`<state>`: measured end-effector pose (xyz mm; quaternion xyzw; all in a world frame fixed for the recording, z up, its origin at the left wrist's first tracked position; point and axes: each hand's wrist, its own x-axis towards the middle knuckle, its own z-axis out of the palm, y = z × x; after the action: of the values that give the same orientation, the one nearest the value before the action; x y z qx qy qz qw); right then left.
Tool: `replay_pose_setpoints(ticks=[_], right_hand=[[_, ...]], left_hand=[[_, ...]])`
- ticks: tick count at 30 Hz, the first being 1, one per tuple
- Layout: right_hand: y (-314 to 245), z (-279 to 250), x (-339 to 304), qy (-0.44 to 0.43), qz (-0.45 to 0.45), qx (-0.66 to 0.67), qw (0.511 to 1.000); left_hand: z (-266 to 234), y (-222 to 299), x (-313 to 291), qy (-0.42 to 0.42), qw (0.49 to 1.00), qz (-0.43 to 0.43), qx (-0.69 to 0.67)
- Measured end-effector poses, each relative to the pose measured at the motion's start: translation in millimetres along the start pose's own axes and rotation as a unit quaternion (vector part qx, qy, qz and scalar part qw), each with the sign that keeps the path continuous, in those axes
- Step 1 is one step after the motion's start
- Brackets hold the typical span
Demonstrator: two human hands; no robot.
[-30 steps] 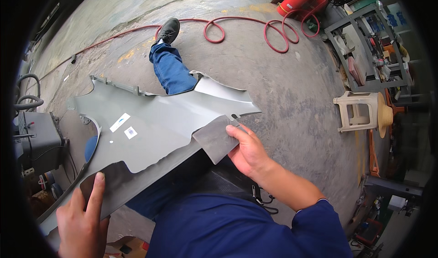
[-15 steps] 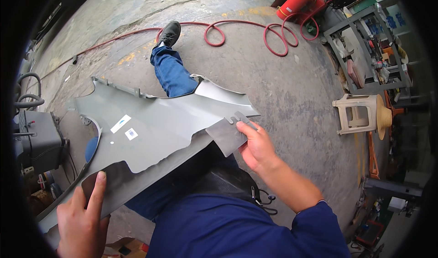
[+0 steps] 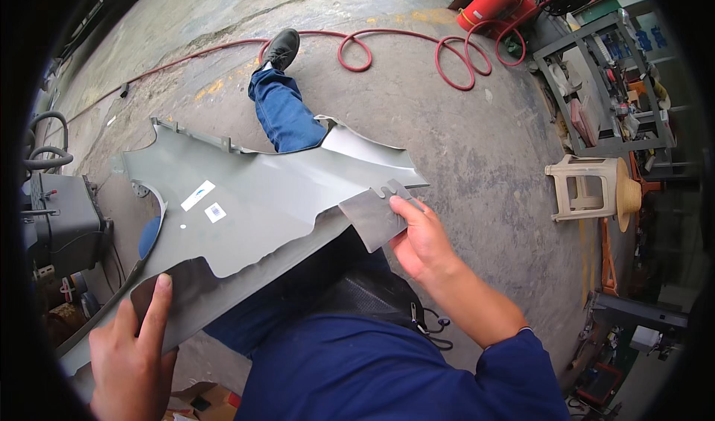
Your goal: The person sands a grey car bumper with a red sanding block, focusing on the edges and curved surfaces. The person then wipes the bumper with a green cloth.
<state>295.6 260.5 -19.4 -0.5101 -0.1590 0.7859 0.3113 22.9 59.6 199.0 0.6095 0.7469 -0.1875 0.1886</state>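
Note:
A grey car fender (image 3: 261, 190), bearing white stickers, lies slantwise across my lap and reaches out over my leg. At its lower left edge, my left hand (image 3: 130, 354) grips the flange, with the index finger stretched along a dark, flat patch (image 3: 190, 281). The fingers beneath are partly hidden. Pinched in my right hand (image 3: 421, 242) is a thin grey notched sheet (image 3: 372, 216), thumb on top. That sheet overlaps the fender's right end; whether it is joined there I cannot tell.
Beyond my outstretched shoe (image 3: 283, 49), a red hose (image 3: 357, 52) loops over the concrete floor. Fire extinguishers (image 3: 488, 4) stand at the far right, near a cluttered metal rack (image 3: 596, 86). A beige plastic stool (image 3: 585, 186) is on the right, grey equipment (image 3: 67, 216) on the left.
The whole view has shifted very slightly. Both hands keep the same hold, and the fender and notched sheet stay in nearly the same place.

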Motion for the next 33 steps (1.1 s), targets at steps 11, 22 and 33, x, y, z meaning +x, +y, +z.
replay_pose_setpoints(ticks=[11,22,33], right_hand=[[-33.9,-34.7,-7.0,-0.011,-0.252,-0.104,0.962],[-90.8,15.6,9.6,-0.142,-0.626,-0.591,0.488],[-74.6,15.2,38.4,-0.333,-0.361,-0.642,0.589]], left_hand=[[-1.1,-3.5,-3.3,-0.008,1.000,0.001,-0.021],[-12.7,-6.3,2.6,0.043,0.998,0.021,0.039],[-61.7,-22.8,31.8,0.056,0.996,0.035,0.066]])
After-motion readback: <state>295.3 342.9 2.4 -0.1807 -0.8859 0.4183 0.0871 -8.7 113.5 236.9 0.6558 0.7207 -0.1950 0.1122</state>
